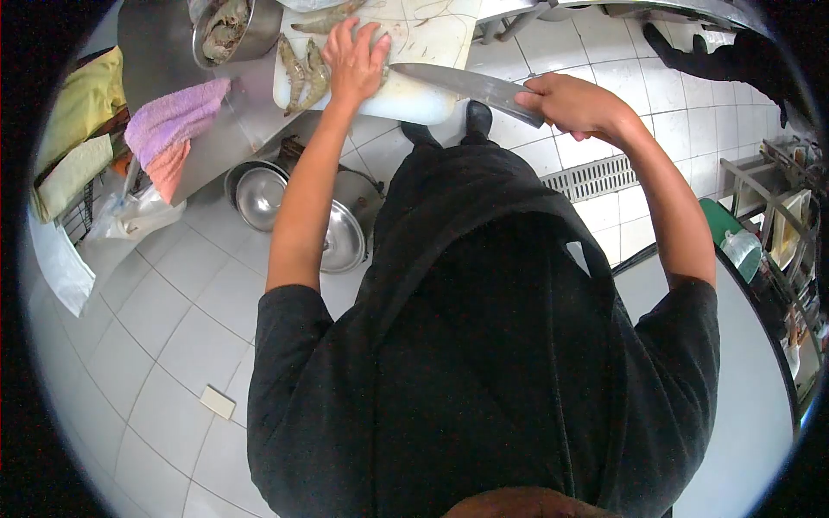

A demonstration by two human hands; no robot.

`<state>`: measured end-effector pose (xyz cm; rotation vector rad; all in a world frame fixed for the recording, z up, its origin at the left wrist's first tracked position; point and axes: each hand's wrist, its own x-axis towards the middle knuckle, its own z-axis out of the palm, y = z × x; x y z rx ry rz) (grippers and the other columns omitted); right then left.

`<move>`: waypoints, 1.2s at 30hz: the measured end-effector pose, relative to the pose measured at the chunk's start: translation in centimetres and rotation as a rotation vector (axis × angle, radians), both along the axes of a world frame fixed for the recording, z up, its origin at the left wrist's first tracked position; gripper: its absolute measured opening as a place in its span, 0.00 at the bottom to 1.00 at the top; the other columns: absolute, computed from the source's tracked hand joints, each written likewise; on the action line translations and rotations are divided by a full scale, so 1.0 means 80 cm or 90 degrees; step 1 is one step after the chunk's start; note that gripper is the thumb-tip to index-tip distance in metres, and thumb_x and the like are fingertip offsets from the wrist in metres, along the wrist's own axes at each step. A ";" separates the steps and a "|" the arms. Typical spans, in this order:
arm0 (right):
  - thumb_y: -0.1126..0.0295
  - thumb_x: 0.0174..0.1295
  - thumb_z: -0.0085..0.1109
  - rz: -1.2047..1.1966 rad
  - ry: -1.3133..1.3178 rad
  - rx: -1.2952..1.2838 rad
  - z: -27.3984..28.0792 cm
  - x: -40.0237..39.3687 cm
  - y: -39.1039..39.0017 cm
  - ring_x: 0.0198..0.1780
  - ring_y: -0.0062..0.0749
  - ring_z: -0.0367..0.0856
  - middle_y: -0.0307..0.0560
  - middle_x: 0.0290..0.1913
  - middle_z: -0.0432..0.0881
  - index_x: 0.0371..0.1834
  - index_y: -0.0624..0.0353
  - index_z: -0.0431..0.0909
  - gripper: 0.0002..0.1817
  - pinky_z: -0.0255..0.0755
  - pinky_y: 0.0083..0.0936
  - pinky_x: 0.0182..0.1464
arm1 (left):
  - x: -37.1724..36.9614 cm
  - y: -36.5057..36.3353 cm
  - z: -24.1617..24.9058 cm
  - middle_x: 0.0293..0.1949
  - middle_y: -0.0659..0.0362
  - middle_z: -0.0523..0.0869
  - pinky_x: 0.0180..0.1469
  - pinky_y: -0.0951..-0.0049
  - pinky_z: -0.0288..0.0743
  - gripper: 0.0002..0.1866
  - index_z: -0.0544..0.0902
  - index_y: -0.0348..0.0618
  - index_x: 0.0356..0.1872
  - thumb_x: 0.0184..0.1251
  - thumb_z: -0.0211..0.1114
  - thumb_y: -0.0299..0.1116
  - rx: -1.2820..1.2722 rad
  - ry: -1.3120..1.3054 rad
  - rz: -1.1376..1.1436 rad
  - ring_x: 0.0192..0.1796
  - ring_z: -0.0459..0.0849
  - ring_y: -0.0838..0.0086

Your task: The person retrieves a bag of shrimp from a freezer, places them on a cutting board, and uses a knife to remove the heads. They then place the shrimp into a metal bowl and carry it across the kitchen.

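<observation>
My right hand [574, 102] is wrapped round the handle end of a large knife [462, 82], whose blade points left over the edge of the white cutting board [414, 102]. The knife's tip is close to my left hand [352, 62], which lies on the board with its fingers spread and pressed down on something, mostly hidden, near a shrimp. Just left of that hand, two shrimp [294, 72] lie side by side on the board. Another shrimp [332, 17] rests above them, near the top of the view.
A metal pot [226, 33] stands on the steel counter [160, 65] at upper left, with a purple towel [177, 116] at the counter's edge. Metal lids [261, 198] are below. Another person's dark-clothed legs [717, 62] show at upper right, near a metal rack [781, 203].
</observation>
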<state>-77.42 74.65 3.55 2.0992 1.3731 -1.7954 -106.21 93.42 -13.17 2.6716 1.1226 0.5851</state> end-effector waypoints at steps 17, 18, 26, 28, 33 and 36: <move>0.51 0.77 0.47 0.050 0.086 0.001 -0.025 0.004 0.008 0.13 0.20 0.61 0.35 0.17 0.65 0.39 0.62 0.77 0.23 0.58 0.22 0.15 | 0.005 -0.005 0.007 0.62 0.48 0.73 0.68 0.46 0.54 0.19 0.82 0.50 0.54 0.70 0.61 0.50 0.028 -0.019 -0.002 0.68 0.65 0.51; 0.50 0.77 0.46 0.048 0.056 0.033 -0.041 -0.003 -0.002 0.15 0.21 0.63 0.36 0.18 0.66 0.39 0.62 0.77 0.23 0.62 0.22 0.16 | 0.008 -0.004 0.008 0.62 0.49 0.73 0.68 0.46 0.55 0.19 0.82 0.50 0.53 0.70 0.61 0.49 0.029 -0.020 0.003 0.68 0.65 0.52; 0.52 0.75 0.49 -0.101 0.191 -0.023 -0.079 -0.011 -0.040 0.16 0.19 0.64 0.36 0.19 0.67 0.38 0.61 0.77 0.21 0.60 0.21 0.16 | 0.009 -0.015 0.017 0.58 0.48 0.77 0.65 0.49 0.62 0.16 0.80 0.42 0.50 0.68 0.63 0.40 0.022 -0.104 -0.005 0.63 0.72 0.49; 0.51 0.72 0.49 -0.114 0.212 -0.018 -0.089 -0.002 -0.044 0.13 0.24 0.65 0.39 0.18 0.68 0.40 0.62 0.78 0.22 0.63 0.25 0.16 | -0.004 -0.026 0.039 0.57 0.48 0.78 0.65 0.50 0.63 0.15 0.80 0.40 0.50 0.67 0.63 0.37 -0.019 -0.088 -0.104 0.61 0.74 0.50; 0.53 0.74 0.50 -0.138 0.204 -0.018 -0.091 0.013 -0.039 0.15 0.20 0.63 0.36 0.19 0.67 0.39 0.61 0.77 0.20 0.60 0.22 0.16 | -0.029 -0.013 0.069 0.49 0.49 0.81 0.59 0.54 0.71 0.17 0.79 0.38 0.48 0.63 0.68 0.37 -0.044 0.094 -0.313 0.55 0.79 0.54; 0.55 0.76 0.49 -0.150 0.196 -0.025 -0.084 0.009 -0.034 0.18 0.16 0.61 0.33 0.20 0.65 0.39 0.58 0.77 0.18 0.56 0.19 0.16 | -0.032 -0.031 0.079 0.41 0.50 0.82 0.52 0.56 0.75 0.18 0.80 0.37 0.44 0.63 0.70 0.41 -0.092 0.151 -0.190 0.47 0.81 0.53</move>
